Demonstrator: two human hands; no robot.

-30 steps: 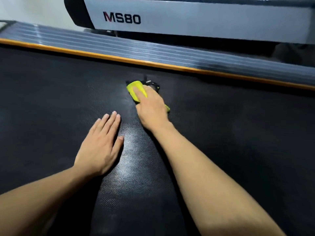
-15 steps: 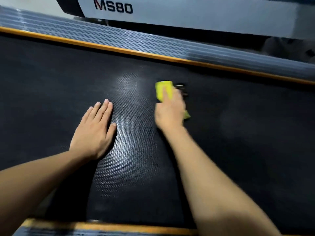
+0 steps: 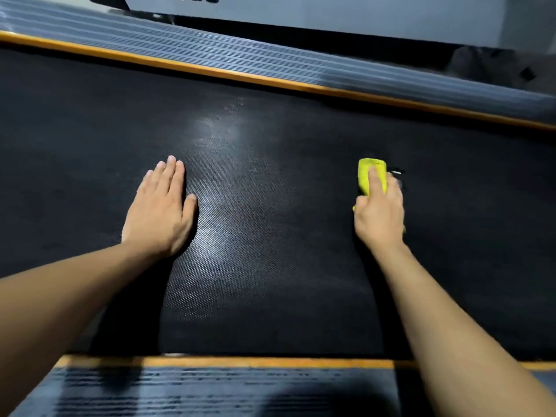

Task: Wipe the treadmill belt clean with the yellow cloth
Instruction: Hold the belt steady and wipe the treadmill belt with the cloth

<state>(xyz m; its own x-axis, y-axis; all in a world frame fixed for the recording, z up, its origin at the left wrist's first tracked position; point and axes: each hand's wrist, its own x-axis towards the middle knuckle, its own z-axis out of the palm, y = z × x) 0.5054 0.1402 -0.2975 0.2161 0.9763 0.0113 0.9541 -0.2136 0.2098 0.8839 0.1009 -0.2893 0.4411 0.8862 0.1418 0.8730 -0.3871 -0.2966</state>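
Observation:
The black textured treadmill belt (image 3: 270,224) fills the middle of the head view. My right hand (image 3: 379,215) holds the folded yellow cloth (image 3: 365,176) down on the belt at the right, index finger stretched along its top, thumb tucked at its left side. Only the cloth's front end shows past my fingers. A small dark bit (image 3: 398,173) sticks out beside the fingers; I cannot tell what it is. My left hand (image 3: 159,212) lies flat on the belt at the left, fingers straight and together.
A ribbed grey side rail (image 3: 210,52) with an orange strip (image 3: 240,76) borders the belt's far edge. A matching rail (image 3: 210,392) runs along the near edge. A grey machine housing (image 3: 331,16) stands behind the far rail.
My right hand has slid the cloth to the right across the belt, away from my left hand. The left hand stays flat in place. The view has dropped, showing the near rail.

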